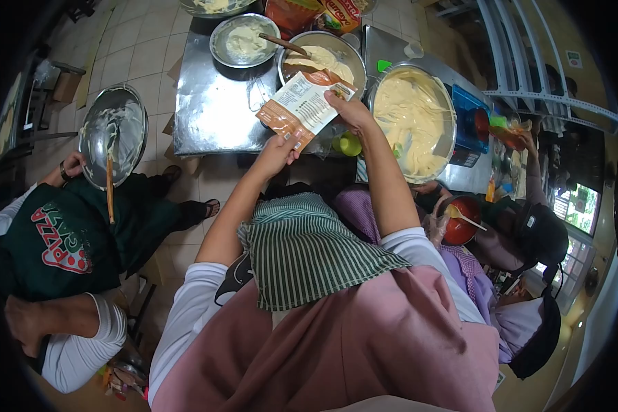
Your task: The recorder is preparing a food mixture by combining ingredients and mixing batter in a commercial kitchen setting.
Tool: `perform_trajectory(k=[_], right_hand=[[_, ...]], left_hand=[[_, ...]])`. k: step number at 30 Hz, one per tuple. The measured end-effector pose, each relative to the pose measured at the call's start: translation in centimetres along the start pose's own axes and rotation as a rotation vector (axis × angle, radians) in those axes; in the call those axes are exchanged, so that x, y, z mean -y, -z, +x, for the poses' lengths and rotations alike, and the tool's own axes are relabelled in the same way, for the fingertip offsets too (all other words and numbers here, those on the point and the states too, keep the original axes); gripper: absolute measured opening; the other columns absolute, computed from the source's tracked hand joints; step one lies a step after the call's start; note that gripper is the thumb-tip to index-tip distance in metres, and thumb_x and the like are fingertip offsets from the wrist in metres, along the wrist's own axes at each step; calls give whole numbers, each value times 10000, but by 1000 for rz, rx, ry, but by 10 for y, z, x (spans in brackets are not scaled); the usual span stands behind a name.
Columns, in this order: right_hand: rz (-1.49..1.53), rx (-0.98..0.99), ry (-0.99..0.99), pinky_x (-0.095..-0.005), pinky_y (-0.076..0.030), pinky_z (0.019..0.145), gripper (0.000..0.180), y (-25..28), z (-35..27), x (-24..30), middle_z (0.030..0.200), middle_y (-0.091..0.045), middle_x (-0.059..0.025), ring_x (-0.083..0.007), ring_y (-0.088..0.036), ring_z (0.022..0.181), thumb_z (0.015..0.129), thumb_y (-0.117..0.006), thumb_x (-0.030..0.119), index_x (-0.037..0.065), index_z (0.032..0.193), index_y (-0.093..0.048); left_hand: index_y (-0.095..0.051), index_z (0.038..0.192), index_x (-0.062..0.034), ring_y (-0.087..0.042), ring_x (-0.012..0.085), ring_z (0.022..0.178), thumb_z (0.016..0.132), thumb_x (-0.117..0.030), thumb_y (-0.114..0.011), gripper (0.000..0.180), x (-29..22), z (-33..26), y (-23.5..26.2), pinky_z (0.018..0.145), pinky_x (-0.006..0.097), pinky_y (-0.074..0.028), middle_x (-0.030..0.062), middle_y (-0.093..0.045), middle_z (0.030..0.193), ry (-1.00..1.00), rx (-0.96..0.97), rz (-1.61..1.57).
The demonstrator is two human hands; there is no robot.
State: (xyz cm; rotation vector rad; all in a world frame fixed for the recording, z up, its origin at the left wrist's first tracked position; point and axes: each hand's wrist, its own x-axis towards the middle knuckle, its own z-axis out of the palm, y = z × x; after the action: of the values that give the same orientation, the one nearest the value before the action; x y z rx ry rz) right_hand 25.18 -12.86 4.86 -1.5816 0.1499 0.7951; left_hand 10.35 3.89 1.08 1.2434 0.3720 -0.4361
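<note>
An orange and white printed packet [301, 110] is held tilted over the table's front edge, between my two hands. My left hand [280, 152] pinches its lower corner, fingers closed. My right hand [351, 111] grips its right side, thumb on the printed face. Just behind the packet stands a metal bowl [358, 69] of pale yellow batter; a wooden spoon [281, 43] and some brown stuff are in it. Right of my right hand sits a large bowl [453, 123] of creamy yellow batter. A yellow-green cup-like thing [349, 143] lies below my right hand.
On the steel table [209, 103] stands another bowl [216, 42] with pale cream; orange and red packets [340, 15] lie at the back. At left a person holds a tilted bowl [141, 130] with a spatula. People at right hold a red bowl [462, 237] and an orange item.
</note>
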Motion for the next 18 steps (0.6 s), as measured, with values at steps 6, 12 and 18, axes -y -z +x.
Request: perform_trajectory(k=[6,12,18], right_hand=[[-54,136,-68,-285,-469,820,433,11,1,7,1065,-608,-68,-160,-574,949,858,-637,274,45,1206,-518],[-307,241,-48,-295,-483,780,526,-18,-12,27,1099,-599,-58,-151,-574,940,791,-710,327,56,1203,-528],[-439,256,-166,-224,-483,587,296,33,5,39,763,-655,12,-66,-594,687,653,-812,233,90,883,-691]], left_hand=[[-490,1224,-4,-566,125,953,878,-376,-559,513,-44,-2,63,810,269,-447,80,-599,1109,-60,187,-309],[-583,1115,28,-618,185,910,790,-325,-689,491,-54,40,41,842,294,-470,117,-648,1031,-116,173,232],[-624,1052,35,-635,241,839,751,-466,-698,589,-86,34,23,793,332,-475,170,-663,930,57,183,628]])
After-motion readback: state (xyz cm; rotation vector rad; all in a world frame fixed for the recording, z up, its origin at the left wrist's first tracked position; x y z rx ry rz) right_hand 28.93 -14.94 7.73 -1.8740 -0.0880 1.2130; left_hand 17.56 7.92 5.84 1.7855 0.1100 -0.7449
